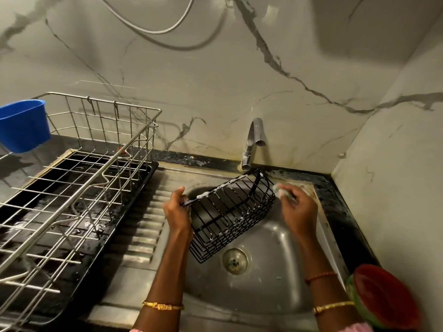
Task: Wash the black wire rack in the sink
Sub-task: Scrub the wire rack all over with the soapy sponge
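The black wire rack (pixel 230 214) hangs tilted over the sink (pixel 275 248), suds along its rim: soaping looks underway, rinsing remains. The left hand (pixel 176 209) grips its nine o'clock end; the right hand (pixel 296 207), at three o'clock, pinches a scrubber (pixel 279 189); the tap (pixel 253 142) at twelve is dry

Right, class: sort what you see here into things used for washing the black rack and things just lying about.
In use:
black wire rack
left hand gripping the rack's end
right hand holding a soapy scrubber
sink
tap

Lying about:
steel dish rack
blue tub
red and green bowl
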